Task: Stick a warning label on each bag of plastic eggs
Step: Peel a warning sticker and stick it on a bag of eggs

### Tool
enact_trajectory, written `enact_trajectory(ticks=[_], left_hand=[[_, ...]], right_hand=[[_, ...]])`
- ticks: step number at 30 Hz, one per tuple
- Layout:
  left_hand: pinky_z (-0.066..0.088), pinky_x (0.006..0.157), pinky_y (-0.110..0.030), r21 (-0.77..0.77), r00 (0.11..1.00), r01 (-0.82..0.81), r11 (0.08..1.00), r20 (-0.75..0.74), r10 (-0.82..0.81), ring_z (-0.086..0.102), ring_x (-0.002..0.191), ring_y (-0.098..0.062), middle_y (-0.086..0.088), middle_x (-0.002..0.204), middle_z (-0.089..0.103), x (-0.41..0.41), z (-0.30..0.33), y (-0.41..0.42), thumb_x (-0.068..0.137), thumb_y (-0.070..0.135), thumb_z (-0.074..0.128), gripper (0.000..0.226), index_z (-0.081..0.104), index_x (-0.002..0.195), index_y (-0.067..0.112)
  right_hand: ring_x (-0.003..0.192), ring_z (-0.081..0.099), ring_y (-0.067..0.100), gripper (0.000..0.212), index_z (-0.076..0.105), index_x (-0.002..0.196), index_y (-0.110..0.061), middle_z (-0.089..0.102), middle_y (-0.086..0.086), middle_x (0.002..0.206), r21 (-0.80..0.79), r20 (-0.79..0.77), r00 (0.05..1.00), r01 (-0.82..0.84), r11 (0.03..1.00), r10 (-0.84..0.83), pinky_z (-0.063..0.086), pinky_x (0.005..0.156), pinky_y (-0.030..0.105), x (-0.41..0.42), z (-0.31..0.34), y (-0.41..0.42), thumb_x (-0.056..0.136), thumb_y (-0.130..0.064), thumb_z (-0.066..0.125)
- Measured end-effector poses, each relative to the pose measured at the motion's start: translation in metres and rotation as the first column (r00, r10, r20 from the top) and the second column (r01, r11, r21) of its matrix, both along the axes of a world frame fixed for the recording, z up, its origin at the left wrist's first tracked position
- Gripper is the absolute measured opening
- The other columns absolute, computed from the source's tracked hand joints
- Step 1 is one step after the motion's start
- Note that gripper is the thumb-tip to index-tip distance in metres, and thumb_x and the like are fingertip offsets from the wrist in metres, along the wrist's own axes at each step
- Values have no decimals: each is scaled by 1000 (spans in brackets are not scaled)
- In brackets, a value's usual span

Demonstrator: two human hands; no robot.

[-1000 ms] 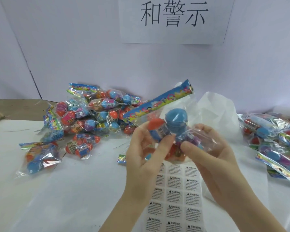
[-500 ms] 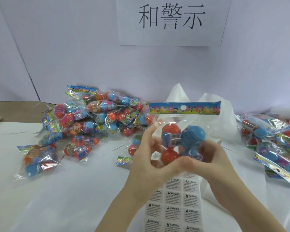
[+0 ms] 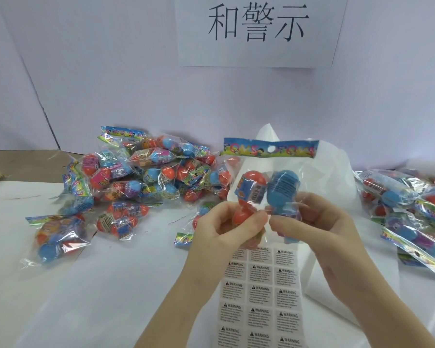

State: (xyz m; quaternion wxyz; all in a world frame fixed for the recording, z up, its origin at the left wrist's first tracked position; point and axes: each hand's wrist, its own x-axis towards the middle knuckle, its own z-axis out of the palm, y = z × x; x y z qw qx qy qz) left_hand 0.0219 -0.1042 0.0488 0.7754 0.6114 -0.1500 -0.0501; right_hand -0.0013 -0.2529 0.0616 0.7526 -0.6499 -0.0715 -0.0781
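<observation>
A clear bag of plastic eggs (image 3: 269, 187) with a colourful header strip stands upright in the air at the centre, holding orange and blue eggs. My left hand (image 3: 221, 229) pinches its lower left part, thumb over an orange egg. My right hand (image 3: 314, 222) grips its lower right part beside the blue egg. Below my hands a sheet of warning labels (image 3: 261, 292) lies flat on the table. I cannot tell whether a label is on the held bag.
A large pile of egg bags (image 3: 141, 177) covers the table's left and back. Another heap of bags (image 3: 417, 212) sits at the right edge. A crumpled white plastic bag (image 3: 337, 172) lies behind my hands. A paper sign (image 3: 256, 28) hangs on the wall.
The bag has turned from tilted with its header pointing up right to upright with the header level. Both hands shifted down to grip its lower part.
</observation>
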Motion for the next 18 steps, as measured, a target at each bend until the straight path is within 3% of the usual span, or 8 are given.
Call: enact_trajectory(ticks=[6, 9, 11, 12, 14, 16, 18], left_hand=[[47, 59, -14, -68, 997, 13, 998, -73, -18, 59, 57, -9, 1, 63, 63, 1, 2, 4, 54, 38, 72, 38, 66, 76, 8], [50, 71, -19, -63, 991, 34, 997, -129, -42, 66, 73, -11, -1, 79, 70, -1, 1, 1, 53, 42, 73, 47, 69, 88, 12], [51, 77, -20, 36, 991, -73, 997, -113, 77, 67, 83, -9, 1, 95, 72, -1, -1, -2, 48, 49, 70, 62, 66, 101, 16], [51, 74, -17, 85, 982, -159, 984, -86, 166, 66, 85, -6, 2, 99, 70, -1, 0, -3, 46, 51, 69, 67, 64, 104, 18], [50, 66, -13, 34, 974, -216, 976, -62, 217, 66, 84, -7, 2, 97, 69, 0, 0, -3, 53, 48, 75, 60, 63, 103, 18], [51, 68, -18, -62, 998, -62, 996, -31, 60, 67, 82, -10, 1, 89, 72, -2, 3, -2, 65, 37, 82, 49, 63, 104, 13], [52, 76, -23, -87, 996, 90, 992, 20, -89, 67, 84, -11, 2, 87, 72, -9, 4, -5, 65, 37, 70, 41, 67, 100, 15]], right_hand=[[69, 68, 12, 37, 72, 85, -14, 74, 10, 84, 51, -24, 999, 40, 998, -39, 50, 57, 17, 3, -1, -2, 49, -8, 78], [68, 67, 10, 40, 74, 83, -22, 74, 5, 80, 61, 27, 998, 52, 997, -54, 50, 60, 15, 2, -1, 0, 48, -7, 84], [65, 63, 3, 42, 73, 83, -28, 73, -6, 76, 19, 140, 971, 190, 982, -191, 49, 63, 12, 2, -4, 4, 46, -17, 90], [66, 61, 0, 39, 70, 85, -31, 71, -12, 77, -37, 235, 923, 322, 946, -305, 48, 65, 11, 2, -6, 6, 51, -25, 87], [72, 58, 0, 43, 60, 94, -37, 66, -18, 81, -178, 474, 740, 611, 771, -477, 48, 71, 14, 2, -12, 11, 61, -28, 85], [74, 53, 4, 43, 55, 105, -29, 60, -15, 89, -248, 690, 570, 765, 594, -446, 45, 75, 12, 3, -18, 15, 70, -19, 79], [80, 50, 2, 42, 54, 114, -18, 56, -12, 94, -306, 801, 531, 761, 572, -278, 41, 81, 7, 2, -24, 21, 76, -20, 72]])
